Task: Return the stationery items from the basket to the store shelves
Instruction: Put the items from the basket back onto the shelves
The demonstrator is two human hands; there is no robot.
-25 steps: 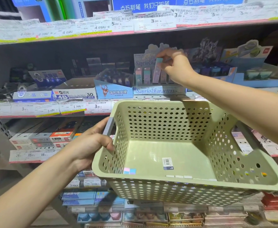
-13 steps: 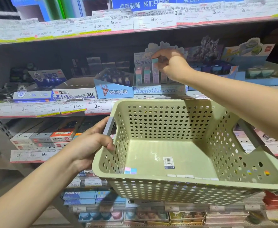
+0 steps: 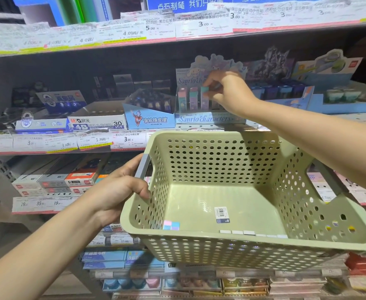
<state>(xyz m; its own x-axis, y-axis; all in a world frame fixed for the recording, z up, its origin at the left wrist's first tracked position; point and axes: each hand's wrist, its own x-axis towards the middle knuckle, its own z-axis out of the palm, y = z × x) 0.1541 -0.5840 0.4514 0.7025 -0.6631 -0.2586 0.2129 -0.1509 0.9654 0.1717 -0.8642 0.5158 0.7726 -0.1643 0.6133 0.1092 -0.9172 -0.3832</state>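
Fingertips of the right hand pinched a teal eraser into the Sanrio display at upper center, while the left hand gripped the basket, which apparently held only 2 small pastel pieces.

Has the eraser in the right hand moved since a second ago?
Yes. The eraser has gone down and upright into the Sanrio display box, beside the others.
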